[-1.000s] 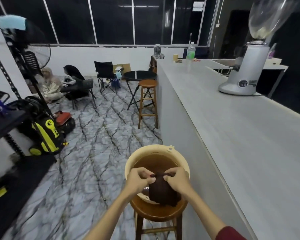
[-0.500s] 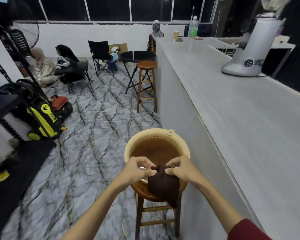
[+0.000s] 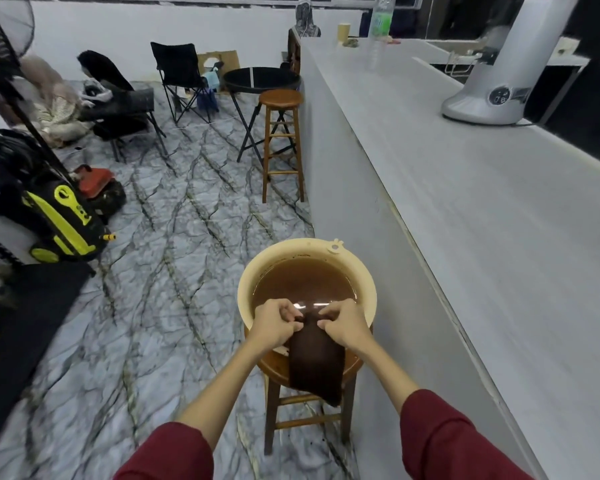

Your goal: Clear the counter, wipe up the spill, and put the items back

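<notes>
A cream basin (image 3: 368, 282) full of brown water sits on a wooden stool (image 3: 278, 368) beside the long white counter (image 3: 482, 209). A dark brown wet cloth (image 3: 316, 365) hangs down over the basin's near rim. My left hand (image 3: 274, 323) and my right hand (image 3: 343, 323) each pinch its top edge, close together, just above the water. A silver coffee grinder (image 3: 489, 88) stands on the counter at the far right.
A second wooden stool (image 3: 281, 133) and a black round table (image 3: 260, 79) stand farther along the counter. A green bottle (image 3: 380, 19) and a cup (image 3: 343, 31) are at the counter's far end. A yellow-black pressure washer (image 3: 59, 220) and folding chairs are at left. A person sits on the floor at far left.
The cloth was bunched between my hands over the basin; now it hangs unfolded, longer, over the near rim. The camera has tilted down and closer.
</notes>
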Action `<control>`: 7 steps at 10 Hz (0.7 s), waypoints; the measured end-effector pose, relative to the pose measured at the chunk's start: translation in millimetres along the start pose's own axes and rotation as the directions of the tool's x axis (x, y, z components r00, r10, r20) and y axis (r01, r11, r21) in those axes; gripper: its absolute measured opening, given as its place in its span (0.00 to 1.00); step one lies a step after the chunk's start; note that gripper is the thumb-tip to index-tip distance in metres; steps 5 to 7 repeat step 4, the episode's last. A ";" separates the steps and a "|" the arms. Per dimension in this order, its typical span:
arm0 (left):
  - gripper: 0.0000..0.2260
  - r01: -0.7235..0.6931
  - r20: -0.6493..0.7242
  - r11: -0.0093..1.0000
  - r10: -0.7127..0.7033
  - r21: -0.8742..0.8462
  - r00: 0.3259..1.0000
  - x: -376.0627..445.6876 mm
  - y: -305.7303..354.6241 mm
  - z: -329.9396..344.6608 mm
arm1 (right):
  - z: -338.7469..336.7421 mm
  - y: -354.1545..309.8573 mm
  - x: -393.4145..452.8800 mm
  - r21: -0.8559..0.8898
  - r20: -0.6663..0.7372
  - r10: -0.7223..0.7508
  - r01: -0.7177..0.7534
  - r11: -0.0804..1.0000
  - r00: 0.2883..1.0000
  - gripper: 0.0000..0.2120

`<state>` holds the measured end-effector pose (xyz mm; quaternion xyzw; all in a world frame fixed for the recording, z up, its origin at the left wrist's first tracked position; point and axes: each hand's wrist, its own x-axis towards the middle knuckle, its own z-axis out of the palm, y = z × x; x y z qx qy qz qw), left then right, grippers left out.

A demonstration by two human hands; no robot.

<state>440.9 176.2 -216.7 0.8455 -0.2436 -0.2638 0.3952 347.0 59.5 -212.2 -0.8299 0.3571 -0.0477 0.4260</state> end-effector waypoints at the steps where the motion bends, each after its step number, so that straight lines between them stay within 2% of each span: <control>1: 0.08 -0.002 0.081 0.997 -0.004 0.074 0.997 6.7 -3.8 1.7 | 5.1 6.3 2.4 -0.033 0.032 -0.019 0.020 0.999 0.999 0.10; 3: 0.06 -0.034 0.195 0.979 -0.005 0.200 0.981 12.1 -10.2 -0.7 | 3.5 20.0 4.2 -0.104 0.025 -0.029 0.031 0.994 0.999 0.12; 4: 0.07 -0.051 0.228 0.961 -0.013 0.273 0.974 7.3 -13.7 -5.7 | -4.4 26.8 -1.2 -0.102 -0.028 -0.018 0.015 0.995 0.999 0.13; 7: 0.07 -0.051 0.228 0.961 -0.013 0.273 0.974 7.3 -13.7 -5.7 | -4.4 26.8 -1.2 -0.102 -0.028 -0.018 0.015 0.995 0.999 0.13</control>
